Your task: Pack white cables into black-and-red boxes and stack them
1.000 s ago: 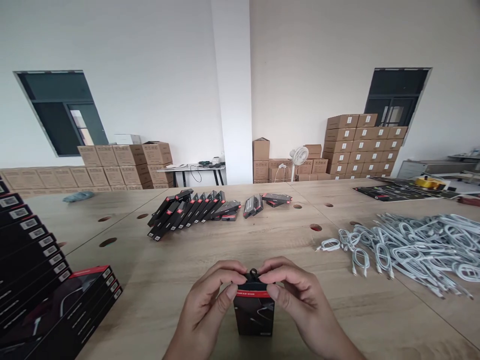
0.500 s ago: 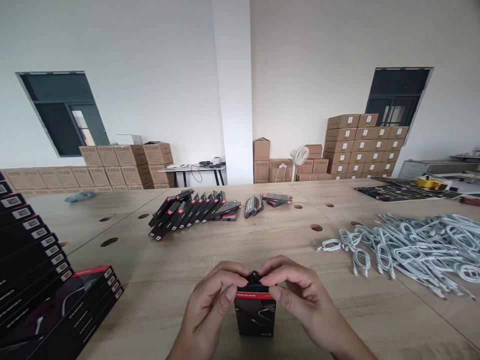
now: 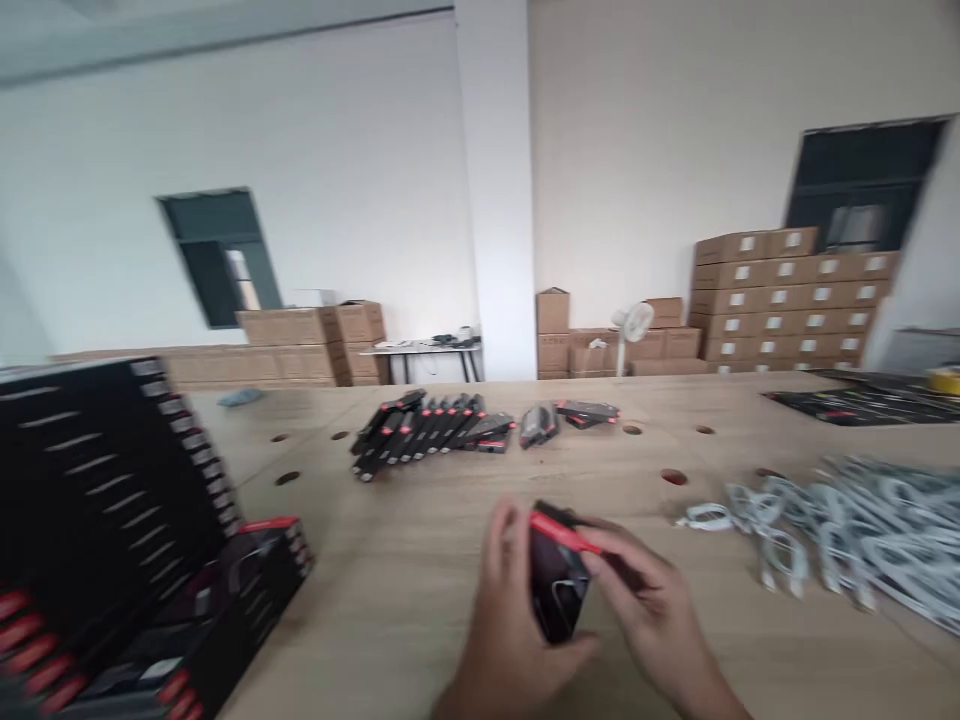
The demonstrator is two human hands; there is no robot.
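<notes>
A small black box (image 3: pixel 553 580) with a red band near its top and a cable picture on its front is tilted between my two hands, above the table. My left hand (image 3: pixel 510 620) wraps the box's left side, with the thumb near its lower end. At the upper right corner, by the red band, the fingers and thumb of my right hand (image 3: pixel 645 590) pinch the box. Motion blurs my left fingers somewhat, and the back of the box is hidden.
Tall stacks of similar black boxes (image 3: pixel 112 480) stand at the left. Several more black boxes (image 3: pixel 420 430) lie at the table's far middle. White coiled cables (image 3: pixel 862 540) are heaped at the right. The wooden table (image 3: pixel 375 560) has round holes. Cartons (image 3: pixel 787 300) line the wall.
The box has gone from upright on the table to tilted in my hands. My left hand has moved from its top flap to its side. The view has swung left.
</notes>
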